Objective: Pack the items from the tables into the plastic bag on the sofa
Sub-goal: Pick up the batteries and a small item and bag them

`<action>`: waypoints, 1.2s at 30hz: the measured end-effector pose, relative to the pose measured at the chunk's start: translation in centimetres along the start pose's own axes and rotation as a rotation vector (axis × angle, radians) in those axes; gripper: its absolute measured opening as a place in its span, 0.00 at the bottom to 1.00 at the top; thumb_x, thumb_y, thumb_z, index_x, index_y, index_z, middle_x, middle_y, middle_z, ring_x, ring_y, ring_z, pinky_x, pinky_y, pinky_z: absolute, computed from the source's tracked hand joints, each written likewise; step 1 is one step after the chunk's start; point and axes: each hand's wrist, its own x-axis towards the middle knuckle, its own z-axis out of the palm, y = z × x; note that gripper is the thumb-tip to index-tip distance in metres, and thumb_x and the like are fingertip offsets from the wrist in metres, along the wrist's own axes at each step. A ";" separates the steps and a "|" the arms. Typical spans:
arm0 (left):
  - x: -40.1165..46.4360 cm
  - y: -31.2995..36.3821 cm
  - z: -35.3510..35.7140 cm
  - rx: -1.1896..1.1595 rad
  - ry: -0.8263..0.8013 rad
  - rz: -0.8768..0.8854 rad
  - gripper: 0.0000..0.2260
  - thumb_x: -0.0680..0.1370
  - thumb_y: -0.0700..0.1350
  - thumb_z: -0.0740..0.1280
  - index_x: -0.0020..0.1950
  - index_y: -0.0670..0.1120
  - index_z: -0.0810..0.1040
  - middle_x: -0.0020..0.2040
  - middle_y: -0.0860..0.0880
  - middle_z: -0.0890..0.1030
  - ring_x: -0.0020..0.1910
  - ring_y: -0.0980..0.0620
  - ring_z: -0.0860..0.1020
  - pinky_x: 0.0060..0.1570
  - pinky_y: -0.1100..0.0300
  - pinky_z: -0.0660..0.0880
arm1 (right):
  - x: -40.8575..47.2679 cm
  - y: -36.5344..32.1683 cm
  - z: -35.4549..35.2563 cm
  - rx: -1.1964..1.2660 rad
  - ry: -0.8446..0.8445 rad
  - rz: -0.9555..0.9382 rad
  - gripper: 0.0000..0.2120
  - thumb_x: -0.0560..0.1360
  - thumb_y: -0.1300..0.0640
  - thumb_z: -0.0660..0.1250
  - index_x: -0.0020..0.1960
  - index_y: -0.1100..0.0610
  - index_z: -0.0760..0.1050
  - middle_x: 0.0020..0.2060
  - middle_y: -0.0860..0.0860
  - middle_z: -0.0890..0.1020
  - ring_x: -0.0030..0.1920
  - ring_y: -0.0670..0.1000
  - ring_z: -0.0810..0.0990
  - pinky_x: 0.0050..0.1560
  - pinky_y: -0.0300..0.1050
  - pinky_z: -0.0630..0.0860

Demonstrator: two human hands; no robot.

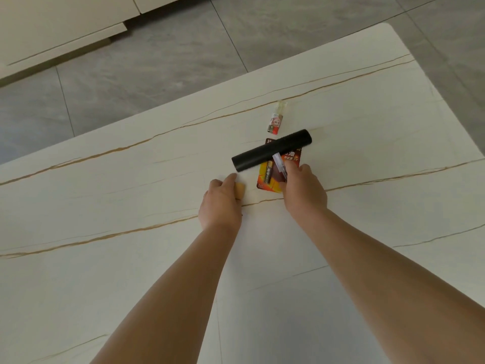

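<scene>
Two hands are down on the white table (105, 206), which has thin gold veins running across it.

Left hand (221, 203): your fingers are curled over a small tan block (240, 190) that sits on the tabletop. The block pokes out on the thumb side of the hand, touching it. I cannot tell whether you have it gripped or are only covering it.

Right hand (304, 190): your fingers are pinched on a thin clear pen-like stick (278, 164), which angles up and away from your fingertips across the black tube. The hand rests on the near edge of the orange battery pack (270, 179).

Black tube (271, 150): lies flat, crossing over the far part of the battery pack, just beyond your right fingertips. Not gripped.

Small lighter-like item (276, 119), red base and clear top: lies alone on the table past the tube, apart from both hands.

Grey tiled floor (157, 61) shows beyond the table's far edge.
</scene>
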 end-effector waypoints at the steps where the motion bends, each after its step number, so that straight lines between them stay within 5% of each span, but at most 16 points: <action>1: -0.3 0.0 0.0 -0.006 -0.015 -0.003 0.26 0.79 0.41 0.63 0.75 0.54 0.62 0.61 0.47 0.71 0.55 0.46 0.76 0.53 0.51 0.79 | -0.4 0.3 -0.1 -0.005 -0.007 -0.003 0.22 0.77 0.57 0.65 0.68 0.53 0.63 0.55 0.56 0.74 0.54 0.52 0.76 0.46 0.44 0.75; 9: -3.6 0.3 0.3 -0.004 -0.150 -0.056 0.35 0.76 0.40 0.67 0.77 0.53 0.51 0.57 0.47 0.75 0.49 0.48 0.80 0.47 0.53 0.81 | -3.6 3.5 -0.7 0.011 -0.062 0.151 0.15 0.78 0.56 0.64 0.63 0.58 0.69 0.54 0.54 0.77 0.50 0.51 0.78 0.41 0.40 0.73; 19: -8.2 2.2 -1.5 0.055 -0.215 0.006 0.22 0.75 0.44 0.68 0.68 0.49 0.68 0.57 0.50 0.76 0.50 0.50 0.79 0.49 0.57 0.80 | -9.7 5.4 -3.8 -0.088 -0.103 0.219 0.14 0.79 0.51 0.62 0.61 0.57 0.70 0.52 0.54 0.75 0.45 0.48 0.76 0.44 0.39 0.74; 24: -10.5 3.9 -1.5 0.113 -0.258 0.084 0.26 0.76 0.45 0.68 0.72 0.49 0.63 0.60 0.48 0.75 0.56 0.49 0.77 0.53 0.58 0.76 | -13.8 7.1 -4.6 -0.089 -0.138 0.305 0.16 0.78 0.50 0.62 0.62 0.57 0.69 0.55 0.54 0.75 0.53 0.50 0.79 0.48 0.42 0.78; 36: -20.5 14.3 -2.5 0.176 -0.355 0.362 0.29 0.77 0.44 0.67 0.76 0.49 0.60 0.68 0.47 0.72 0.65 0.46 0.73 0.59 0.56 0.73 | -24.6 14.6 -12.4 0.093 -0.007 0.525 0.13 0.80 0.53 0.59 0.62 0.57 0.70 0.55 0.55 0.75 0.53 0.52 0.79 0.46 0.44 0.77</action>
